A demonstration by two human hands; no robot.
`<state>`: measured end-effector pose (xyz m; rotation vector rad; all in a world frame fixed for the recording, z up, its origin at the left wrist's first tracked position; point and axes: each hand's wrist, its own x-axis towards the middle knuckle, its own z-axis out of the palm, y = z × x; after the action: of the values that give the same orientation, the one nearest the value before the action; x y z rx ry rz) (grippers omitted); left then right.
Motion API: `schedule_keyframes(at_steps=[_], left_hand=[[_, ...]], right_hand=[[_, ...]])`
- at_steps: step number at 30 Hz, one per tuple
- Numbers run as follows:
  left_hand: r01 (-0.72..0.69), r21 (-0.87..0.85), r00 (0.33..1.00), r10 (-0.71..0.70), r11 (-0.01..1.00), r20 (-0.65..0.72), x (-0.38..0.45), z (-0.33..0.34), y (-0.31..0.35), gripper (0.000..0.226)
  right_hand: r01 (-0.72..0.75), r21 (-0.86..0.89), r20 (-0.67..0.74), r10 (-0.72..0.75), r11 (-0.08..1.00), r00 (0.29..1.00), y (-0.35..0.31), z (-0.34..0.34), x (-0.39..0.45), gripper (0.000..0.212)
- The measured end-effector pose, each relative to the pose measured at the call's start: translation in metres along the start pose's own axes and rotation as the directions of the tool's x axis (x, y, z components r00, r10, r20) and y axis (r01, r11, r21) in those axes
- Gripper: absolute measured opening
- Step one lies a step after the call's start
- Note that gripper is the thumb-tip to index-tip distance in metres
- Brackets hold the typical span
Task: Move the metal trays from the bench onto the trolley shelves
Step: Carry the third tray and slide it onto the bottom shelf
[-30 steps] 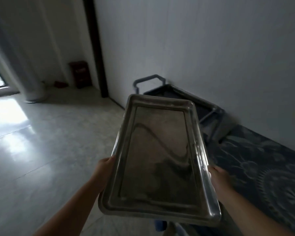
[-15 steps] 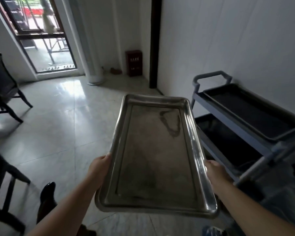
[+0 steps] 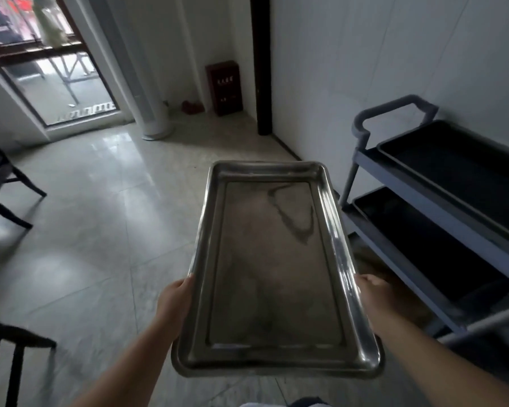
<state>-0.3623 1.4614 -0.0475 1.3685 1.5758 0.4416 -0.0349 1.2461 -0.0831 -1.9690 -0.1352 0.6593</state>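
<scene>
metal tray (image 3: 274, 259) held level between both hands — left hand (image 3: 175, 301) and right hand (image 3: 375, 295) fingers curl under its long rims.

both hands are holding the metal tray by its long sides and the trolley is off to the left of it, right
Not quite. The left hand and the right hand do hold the metal tray by its long sides, but the trolley stands to the right of it, against the wall. The head view shows this.
</scene>
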Motion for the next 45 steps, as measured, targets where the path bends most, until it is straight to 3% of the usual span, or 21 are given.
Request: schedule_keyframes(at_steps=[5, 9, 14, 20, 25, 29, 32, 41, 45], left_hand=[[-0.027, 0.087, 0.997, 0.020, 0.996, 0.080, 0.079, 0.008, 0.025, 0.048], [-0.102, 0.130, 0.971, 0.070, 0.986, 0.227, 0.156, 0.020, 0.048, 0.045], [-0.205, 0.208, 0.893, 0.096, 0.957, 0.439, 0.235, 0.032, 0.093, 0.045], [-0.374, 0.304, 0.770, 0.111, 0.876, 0.629, 0.274, 0.060, 0.124, 0.052], [-0.458, 0.355, 0.674, 0.058, 0.815, 0.736, 0.264, 0.092, 0.120, 0.058], [-0.522, 0.371, 0.627, 0.051, 0.768, 0.777, 0.244, 0.112, 0.112, 0.054], [-0.554, 0.368, 0.601, 0.053, 0.746, 0.797, 0.234, 0.126, 0.108, 0.053], [-0.570, 0.462, 0.653, 0.033, 0.679, 0.757, 0.223, 0.157, 0.083, 0.051], [-0.537, 0.491, 0.675, 0.000, 0.686, 0.738, 0.225, 0.171, 0.068, 0.053]], right_hand=[[-0.063, 0.026, -0.102, 0.065, 0.998, 0.993, 0.000, 0.037, 0.031, 0.023], [-0.124, 0.099, -0.238, 0.144, 0.987, 0.961, 0.005, 0.074, 0.045, 0.025], [-0.169, 0.175, -0.455, 0.232, 0.970, 0.860, 0.009, 0.117, 0.027, 0.030], [-0.288, 0.318, -0.582, 0.426, 0.903, 0.692, 0.024, 0.147, -0.030, 0.030], [-0.346, 0.387, -0.612, 0.519, 0.855, 0.597, 0.046, 0.139, -0.071, 0.024], [-0.378, 0.478, -0.558, 0.606, 0.793, 0.567, 0.061, 0.125, -0.092, 0.036], [-0.351, 0.531, -0.584, 0.633, 0.771, 0.508, 0.071, 0.122, -0.104, 0.027], [-0.449, 0.484, -0.546, 0.660, 0.751, 0.515, 0.114, 0.114, -0.102, 0.037], [-0.465, 0.487, -0.513, 0.673, 0.739, 0.532, 0.129, 0.107, -0.092, 0.031]])
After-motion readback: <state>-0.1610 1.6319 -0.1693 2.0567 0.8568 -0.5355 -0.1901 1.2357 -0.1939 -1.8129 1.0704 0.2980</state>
